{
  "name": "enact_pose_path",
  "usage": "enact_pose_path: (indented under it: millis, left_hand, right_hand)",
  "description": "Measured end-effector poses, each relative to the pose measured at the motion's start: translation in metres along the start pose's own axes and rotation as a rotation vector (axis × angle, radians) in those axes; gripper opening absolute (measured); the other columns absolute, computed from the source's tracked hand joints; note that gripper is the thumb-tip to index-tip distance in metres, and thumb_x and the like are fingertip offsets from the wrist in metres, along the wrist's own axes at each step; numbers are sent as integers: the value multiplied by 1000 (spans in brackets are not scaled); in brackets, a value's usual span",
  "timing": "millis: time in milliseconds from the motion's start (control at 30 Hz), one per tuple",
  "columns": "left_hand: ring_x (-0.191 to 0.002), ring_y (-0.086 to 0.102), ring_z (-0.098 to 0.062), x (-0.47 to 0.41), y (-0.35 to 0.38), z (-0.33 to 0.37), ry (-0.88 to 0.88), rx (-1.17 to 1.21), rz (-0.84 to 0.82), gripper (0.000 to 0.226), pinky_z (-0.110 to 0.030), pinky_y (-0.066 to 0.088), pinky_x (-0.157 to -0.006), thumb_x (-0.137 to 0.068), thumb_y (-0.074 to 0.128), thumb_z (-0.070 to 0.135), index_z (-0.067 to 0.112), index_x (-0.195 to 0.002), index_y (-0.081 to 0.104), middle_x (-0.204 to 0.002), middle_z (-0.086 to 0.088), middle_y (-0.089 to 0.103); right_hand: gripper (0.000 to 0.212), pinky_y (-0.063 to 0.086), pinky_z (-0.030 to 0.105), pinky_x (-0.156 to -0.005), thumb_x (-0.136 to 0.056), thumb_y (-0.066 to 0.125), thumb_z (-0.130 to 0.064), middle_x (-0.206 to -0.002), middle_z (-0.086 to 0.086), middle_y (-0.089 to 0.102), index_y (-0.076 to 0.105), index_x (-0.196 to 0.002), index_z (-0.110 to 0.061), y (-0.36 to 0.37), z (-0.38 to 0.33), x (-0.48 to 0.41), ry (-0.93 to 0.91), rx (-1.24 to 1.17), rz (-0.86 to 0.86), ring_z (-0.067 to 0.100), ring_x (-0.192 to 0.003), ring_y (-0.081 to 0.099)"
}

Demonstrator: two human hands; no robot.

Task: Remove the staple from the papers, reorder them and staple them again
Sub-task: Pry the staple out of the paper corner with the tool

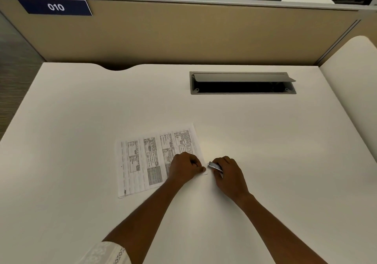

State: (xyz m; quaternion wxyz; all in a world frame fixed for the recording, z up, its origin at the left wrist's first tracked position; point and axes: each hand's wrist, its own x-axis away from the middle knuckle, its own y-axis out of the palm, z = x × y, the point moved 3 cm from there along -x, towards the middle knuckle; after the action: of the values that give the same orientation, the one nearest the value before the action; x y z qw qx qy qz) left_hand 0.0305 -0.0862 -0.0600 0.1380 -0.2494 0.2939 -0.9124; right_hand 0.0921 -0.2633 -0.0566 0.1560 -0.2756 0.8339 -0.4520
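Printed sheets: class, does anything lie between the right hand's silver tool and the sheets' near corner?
Nothing visible does. The small silver metal tool in the right hand faces the corner of the white printed paper sheets across bare white desk; the left hand grips that corner from the sheets' side.

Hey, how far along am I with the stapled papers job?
Nothing looks finished: the papers lie as one stack on the desk. In hand: the left hand holds their near right corner while the right hand grips a small metal tool at that corner. The staple itself is too small to see. Likely left: pulling it, reordering, restapling.
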Motion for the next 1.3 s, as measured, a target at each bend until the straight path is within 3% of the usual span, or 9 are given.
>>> enact_pose_path:
  millis: [233,467,733,967,1133,1300]
  left_hand:
    - [-70,70,-7,1,0,-2,-1,7,-15,20,-25,57,-72,-71,90,39,22,-73,80,-71,8,76]
    - [-64,63,-2,2,-1,-4,-11,24,-5,21,-17,45,-62,-72,89,42,22,-75,81,-70,8,75]
    - [-69,65,-2,2,-2,-4,10,-8,6,22,-12,43,-61,-77,84,44,23,-78,82,-76,8,77]
    - [-88,72,-6,2,-5,-9,73,31,-50,13,-25,57,-88,-82,82,27,24,-95,83,-94,8,80]
    - [-96,61,-6,5,-5,-8,157,-47,-117,44,-20,43,-82,-81,83,32,34,-124,72,-107,8,69]
    - [-105,54,-14,6,-2,-6,233,-198,-149,45,-26,38,-78,-87,77,41,42,-131,66,-113,7,59]
  right_hand:
    - [13,50,32,-70,-88,66,-11,-92,-2,63,66,-99,-18,-1,-1,0,-3,-4,14,20,-85,57]
    - [11,50,33,-71,-90,65,-13,-93,-1,63,67,-100,-17,-2,-1,-2,-21,6,3,21,-86,58]
    - [9,51,29,-74,-93,65,-16,-94,-3,64,68,-101,-17,-4,-5,0,-52,-56,10,17,-87,59]
    - [7,48,24,-71,-91,66,-20,-92,-6,63,68,-98,-19,0,-6,4,-73,-41,-25,15,-84,58]
    - [14,47,24,-68,-86,66,-17,-90,-6,62,69,-99,-20,4,-9,8,-103,-1,-81,14,-82,57]
    - [14,50,28,-64,-85,67,-18,-88,-7,61,67,-98,-22,8,-13,6,-105,14,-91,14,-80,57]
